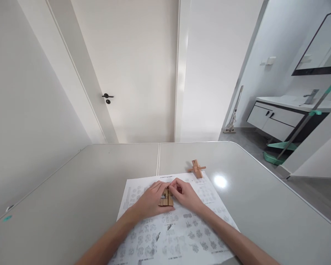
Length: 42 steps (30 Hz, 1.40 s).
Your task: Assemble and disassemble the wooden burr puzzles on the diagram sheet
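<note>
- Head view: wooden block (167,201) sits mid-scene between both hands, over the sheet (139,182). Can't tell if it rests on the paper or is held just above.
- Left hand (152,200): curled round the block from the left, thumb side along the near edge, fingers at the far edge. Reads as a light clamp.
- Right hand (185,195): fingertips drawn together at the block's far right corner. Can't tell whether they pinch a separate bit or just press the block; contact is hidden.
- Doing it well: left steadies, right does the fine work. Hold the bars square, light force, straight along the grain; if it binds, re-align, don't push. Notch facing up helps sighting.
- Risk, my read: squeezing too hard on the left could skew the bars.
- Count, work area: two hands, one block (two-plus bars visible, rest covered), one cross-shaped wooden piece (198,169) at the sheet's far right corner, one sheet, one table (71,184). Printed figures: many, too faint to count.
- Count, background: one door handle (107,96), one faucet (311,97), one mirror (324,46).
</note>
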Motion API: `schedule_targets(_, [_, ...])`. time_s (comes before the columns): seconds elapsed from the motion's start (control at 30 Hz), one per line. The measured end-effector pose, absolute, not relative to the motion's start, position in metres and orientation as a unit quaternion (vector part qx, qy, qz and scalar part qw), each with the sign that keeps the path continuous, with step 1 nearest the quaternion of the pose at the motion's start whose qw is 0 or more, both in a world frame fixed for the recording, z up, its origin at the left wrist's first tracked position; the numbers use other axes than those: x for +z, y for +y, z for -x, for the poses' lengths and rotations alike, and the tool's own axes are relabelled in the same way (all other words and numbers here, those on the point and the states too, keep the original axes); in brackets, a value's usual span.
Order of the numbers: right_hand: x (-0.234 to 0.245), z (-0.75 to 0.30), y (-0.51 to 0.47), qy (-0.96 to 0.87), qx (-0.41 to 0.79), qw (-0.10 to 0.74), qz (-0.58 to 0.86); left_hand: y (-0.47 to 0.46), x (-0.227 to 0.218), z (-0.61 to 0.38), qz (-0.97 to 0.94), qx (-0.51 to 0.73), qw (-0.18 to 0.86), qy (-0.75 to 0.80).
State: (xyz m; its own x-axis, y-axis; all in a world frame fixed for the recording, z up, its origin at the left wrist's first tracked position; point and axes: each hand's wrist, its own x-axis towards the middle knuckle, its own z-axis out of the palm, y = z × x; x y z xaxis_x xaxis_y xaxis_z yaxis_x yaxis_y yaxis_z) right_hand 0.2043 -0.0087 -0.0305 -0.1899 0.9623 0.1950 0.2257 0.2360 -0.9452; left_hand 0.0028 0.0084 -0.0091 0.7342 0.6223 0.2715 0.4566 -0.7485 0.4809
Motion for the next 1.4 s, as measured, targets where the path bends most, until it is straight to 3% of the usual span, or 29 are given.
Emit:
schedule_targets(0.17, [-0.032, -0.208, -0.007, -0.672, 0.378, 0.439, 0.462, 0.017, 0.001, 0.012, -0.921, 0.209, 0.178, 0.278])
schedule_targets(0.4, [-0.026, -0.216, -0.009, -0.770, 0.288, 0.364, 0.438, 0.028, 0.004, 0.026, -0.933, 0.209, 0.112, 0.272])
schedule_targets(0.7, [-0.022, -0.228, -0.006, -0.827, 0.291, 0.268, 0.401, 0.026, 0.009, 0.024, -0.935, 0.187, 0.127, 0.274])
schedule_targets(0.87, [-0.023, -0.229, -0.003, -0.800, 0.308, 0.289, 0.426, 0.025, 0.007, 0.023, -0.921, 0.191, 0.138, 0.309])
schedule_targets(1.13, [-0.019, -0.221, -0.008, -0.703, 0.424, 0.365, 0.439, 0.012, -0.012, 0.007, -0.848, 0.250, 0.271, 0.380])
schedule_targets(1.4, [-0.012, -0.218, -0.012, -0.671, 0.485, 0.380, 0.412, 0.013, -0.025, 0.004, -0.835, 0.291, 0.255, 0.390])
